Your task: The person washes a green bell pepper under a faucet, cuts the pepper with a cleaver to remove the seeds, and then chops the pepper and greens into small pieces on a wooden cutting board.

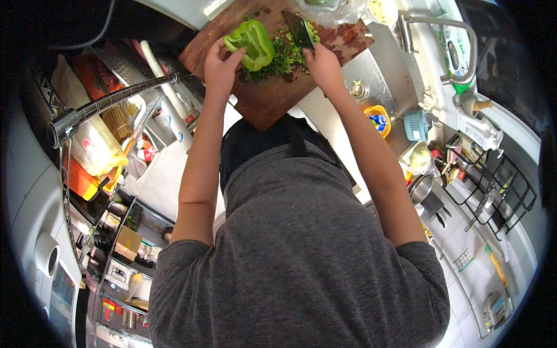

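Note:
On a brown wooden cutting board (265, 102), my left hand (220, 65) holds a hollow green bell pepper piece (263, 43) by its left edge, its open inside showing. My right hand (324, 67) is closed around a kitchen knife, whose handle is hidden in my fist. The dark, broad knife blade (300, 29) points towards the board's far side. Between the pepper and the blade lie chopped green leaves (280, 56); more chopped green pieces (312, 31) show beyond the blade. The pepper and the blade are apart.
A clear plastic bag (337, 13) lies at the board's far edge, beside a bowl of pale yellow pieces (383, 9). To the right are a steel sink (383, 65) with a faucet (468, 48), an orange basket (388, 126) and a blue basket (413, 125). A metal rack bar (117, 95) stands left.

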The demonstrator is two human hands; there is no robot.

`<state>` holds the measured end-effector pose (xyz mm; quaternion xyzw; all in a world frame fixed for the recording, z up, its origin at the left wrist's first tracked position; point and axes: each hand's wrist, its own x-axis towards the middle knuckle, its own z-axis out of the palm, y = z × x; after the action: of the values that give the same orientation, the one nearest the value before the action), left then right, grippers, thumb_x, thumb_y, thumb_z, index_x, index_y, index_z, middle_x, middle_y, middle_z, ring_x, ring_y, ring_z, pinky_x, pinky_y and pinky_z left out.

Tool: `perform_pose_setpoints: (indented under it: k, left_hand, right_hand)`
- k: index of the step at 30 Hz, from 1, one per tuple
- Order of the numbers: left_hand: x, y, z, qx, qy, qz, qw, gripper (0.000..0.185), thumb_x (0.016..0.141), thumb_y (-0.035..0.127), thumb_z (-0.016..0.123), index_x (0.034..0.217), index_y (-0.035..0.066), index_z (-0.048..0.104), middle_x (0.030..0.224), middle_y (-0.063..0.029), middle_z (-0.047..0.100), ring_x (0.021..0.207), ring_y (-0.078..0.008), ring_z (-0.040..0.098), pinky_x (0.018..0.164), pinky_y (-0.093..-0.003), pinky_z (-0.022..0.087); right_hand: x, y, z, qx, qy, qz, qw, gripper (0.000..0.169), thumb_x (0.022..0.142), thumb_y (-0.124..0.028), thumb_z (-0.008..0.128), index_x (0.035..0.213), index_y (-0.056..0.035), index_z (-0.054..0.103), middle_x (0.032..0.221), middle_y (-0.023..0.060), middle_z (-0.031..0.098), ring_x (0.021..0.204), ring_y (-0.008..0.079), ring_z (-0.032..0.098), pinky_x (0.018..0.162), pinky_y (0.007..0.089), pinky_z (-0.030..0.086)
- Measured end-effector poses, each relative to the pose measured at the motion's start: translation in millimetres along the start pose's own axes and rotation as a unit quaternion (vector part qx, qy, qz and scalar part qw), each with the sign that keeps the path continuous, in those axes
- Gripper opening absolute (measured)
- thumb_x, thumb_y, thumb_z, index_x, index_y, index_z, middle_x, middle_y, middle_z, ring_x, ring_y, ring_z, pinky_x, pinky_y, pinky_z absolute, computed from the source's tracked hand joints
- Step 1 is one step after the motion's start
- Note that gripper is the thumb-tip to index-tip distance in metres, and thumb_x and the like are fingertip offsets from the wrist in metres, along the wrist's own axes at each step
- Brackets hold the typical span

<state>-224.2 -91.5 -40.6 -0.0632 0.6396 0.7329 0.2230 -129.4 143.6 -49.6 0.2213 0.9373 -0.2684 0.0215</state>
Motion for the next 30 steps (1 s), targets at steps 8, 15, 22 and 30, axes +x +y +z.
perform_pose_setpoints:
  k: [8,15,22,30]
  left_hand:
    - [-7,-8,-8,0.016,0.012,0.017,1.0,0.035,0.091,0.008,0.073,0.124,0.002,0.061,0.112,-0.006,0.069,0.098,-0.0135,0.066,0.081,-0.028,0.054]
    - [-11,-8,-17,0.032,0.029,0.01,0.999,0.036,0.091,0.008,0.073,0.125,0.001,0.061,0.112,-0.0062,0.069,0.102,-0.0131,0.065,0.088,-0.0273,0.052]
    - [-13,5,-14,0.056,0.027,0.021,0.998,0.036,0.091,0.008,0.073,0.125,0.001,0.06,0.114,-0.0066,0.069,0.101,-0.0133,0.066,0.086,-0.0275,0.053]
    - [-13,9,-8,0.032,0.024,0.002,0.999,0.036,0.092,0.006,0.072,0.125,0.002,0.06,0.115,-0.0066,0.069,0.101,-0.0148,0.067,0.083,-0.0281,0.057]
  right_hand:
    - [-1,-7,23,-0.039,-0.004,0.033,0.999,0.03,0.096,-0.029,0.062,0.094,0.0005,0.062,0.084,0.0255,0.068,0.082,0.047,0.066,0.072,0.0553,0.052]
    - [-24,2,3,0.006,-0.042,0.024,0.999,0.029,0.095,-0.026,0.064,0.098,0.0022,0.063,0.084,0.0276,0.067,0.084,0.0477,0.065,0.075,0.0557,0.051]
    - [-38,-4,19,-0.021,-0.031,0.002,0.999,0.02,0.095,-0.018,0.058,0.096,0.0012,0.059,0.083,0.0262,0.067,0.082,0.0478,0.066,0.073,0.0569,0.052]
    - [-36,-48,39,0.026,-0.034,0.021,0.999,0.022,0.094,-0.02,0.059,0.098,0.0011,0.058,0.083,0.0285,0.066,0.084,0.0483,0.065,0.074,0.0571,0.051]
